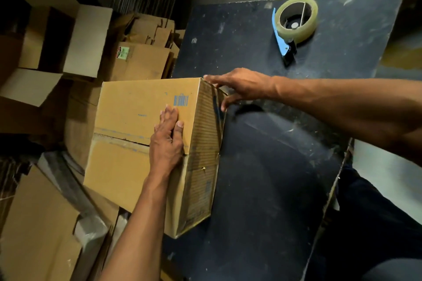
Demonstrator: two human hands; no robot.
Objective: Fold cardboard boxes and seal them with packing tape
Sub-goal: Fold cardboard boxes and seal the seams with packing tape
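Cardboard box, overhanging the dark board's left edge, could tip off (flaps untaped), since the left hand presses flat and the right hand merely rests spread-fingered on its far corner.

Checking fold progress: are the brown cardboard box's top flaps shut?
Shut: brown cardboard box flaps meet along a seam; left hand lies flat on them.

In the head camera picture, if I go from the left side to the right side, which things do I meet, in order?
Open boxes on the floor → cardboard box under the left hand → right hand at the box's top right corner → tape dispenser on the dark table.
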